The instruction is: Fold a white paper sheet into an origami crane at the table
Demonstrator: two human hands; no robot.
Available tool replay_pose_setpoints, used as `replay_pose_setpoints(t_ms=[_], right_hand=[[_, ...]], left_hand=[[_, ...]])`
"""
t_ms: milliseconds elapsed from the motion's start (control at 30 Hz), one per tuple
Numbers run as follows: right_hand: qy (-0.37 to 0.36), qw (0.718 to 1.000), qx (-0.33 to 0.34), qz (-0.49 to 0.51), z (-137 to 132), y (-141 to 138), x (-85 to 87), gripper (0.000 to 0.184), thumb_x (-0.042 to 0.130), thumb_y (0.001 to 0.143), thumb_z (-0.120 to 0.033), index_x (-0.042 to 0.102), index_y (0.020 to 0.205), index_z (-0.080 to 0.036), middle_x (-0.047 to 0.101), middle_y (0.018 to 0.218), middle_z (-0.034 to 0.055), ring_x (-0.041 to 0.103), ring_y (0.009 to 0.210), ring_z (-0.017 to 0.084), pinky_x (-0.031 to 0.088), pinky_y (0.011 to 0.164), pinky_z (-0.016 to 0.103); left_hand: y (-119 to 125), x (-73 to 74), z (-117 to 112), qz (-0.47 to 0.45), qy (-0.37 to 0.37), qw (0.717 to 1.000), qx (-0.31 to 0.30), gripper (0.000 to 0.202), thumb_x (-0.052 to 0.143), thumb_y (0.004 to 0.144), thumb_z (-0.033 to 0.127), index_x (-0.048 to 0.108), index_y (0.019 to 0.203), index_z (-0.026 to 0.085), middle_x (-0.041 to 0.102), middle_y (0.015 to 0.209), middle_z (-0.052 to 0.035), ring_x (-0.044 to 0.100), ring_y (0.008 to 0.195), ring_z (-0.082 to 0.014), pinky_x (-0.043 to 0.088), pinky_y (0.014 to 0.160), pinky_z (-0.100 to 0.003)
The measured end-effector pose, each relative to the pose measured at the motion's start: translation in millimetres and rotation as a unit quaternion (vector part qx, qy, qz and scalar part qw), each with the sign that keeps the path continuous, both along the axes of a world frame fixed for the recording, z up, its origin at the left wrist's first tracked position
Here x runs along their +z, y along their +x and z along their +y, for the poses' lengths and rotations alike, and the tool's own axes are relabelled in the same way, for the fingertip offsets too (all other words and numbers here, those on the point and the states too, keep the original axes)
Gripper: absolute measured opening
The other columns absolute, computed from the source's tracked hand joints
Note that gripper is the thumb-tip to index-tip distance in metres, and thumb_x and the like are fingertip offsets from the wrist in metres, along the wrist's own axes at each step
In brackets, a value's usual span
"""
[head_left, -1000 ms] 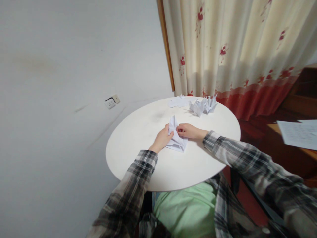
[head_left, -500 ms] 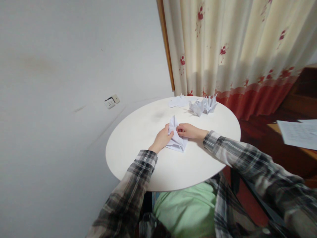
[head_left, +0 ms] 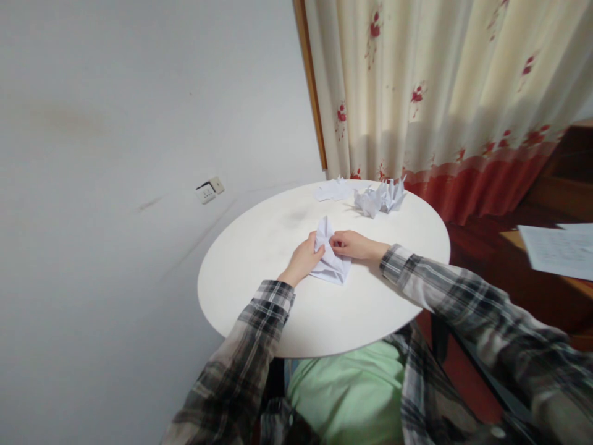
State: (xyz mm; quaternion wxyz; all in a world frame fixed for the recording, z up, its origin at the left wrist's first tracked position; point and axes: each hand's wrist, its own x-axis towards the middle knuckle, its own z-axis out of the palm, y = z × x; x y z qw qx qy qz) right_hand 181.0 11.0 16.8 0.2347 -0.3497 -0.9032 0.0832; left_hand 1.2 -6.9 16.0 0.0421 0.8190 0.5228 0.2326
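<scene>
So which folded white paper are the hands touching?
The creased white piece in front; the spiky white paper figures and flatter white paper lie farther back, untouched.

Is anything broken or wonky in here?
The white socket on the wall looks wonky: a dark gap shows along its upper edge, as if it fits badly. The held paper shows creases, but no visible tear.

I log a pale, scuffed wall [head_left: 115,259] filling the left, wall socket [head_left: 206,194] left of centre. Cream curtain [head_left: 445,68], red-flowered and red-hemmed, hangs upper right; at right I see dark reddish floor [head_left: 470,247] and brown wooden furniture [head_left: 567,185].
</scene>
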Motion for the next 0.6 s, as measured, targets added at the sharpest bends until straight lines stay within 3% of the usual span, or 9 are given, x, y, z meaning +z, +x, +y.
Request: replay_pose_setpoints(t_ms=[600], right_hand=[[-0.004, 1.0, 0.005, -0.005, 1.6, 0.4, -0.2, 0.021, 0.044, 0.078, -0.026, 0.061, 0.081, -0.013, 0.057, 0.074, 0.0046, 0.048, 0.065, 0.01, 0.035, 0.062, 0.02]], left_hand=[[2.0, 3.1, -2.3, 0.004, -0.011, 1.0, 0.008, 0.036, 0.039, 0.08, 0.032, 0.037, 0.113, 0.015, 0.06, 0.091, -0.0082, 0.057, 0.079, -0.0188, 0.042, 0.069, -0.028]])
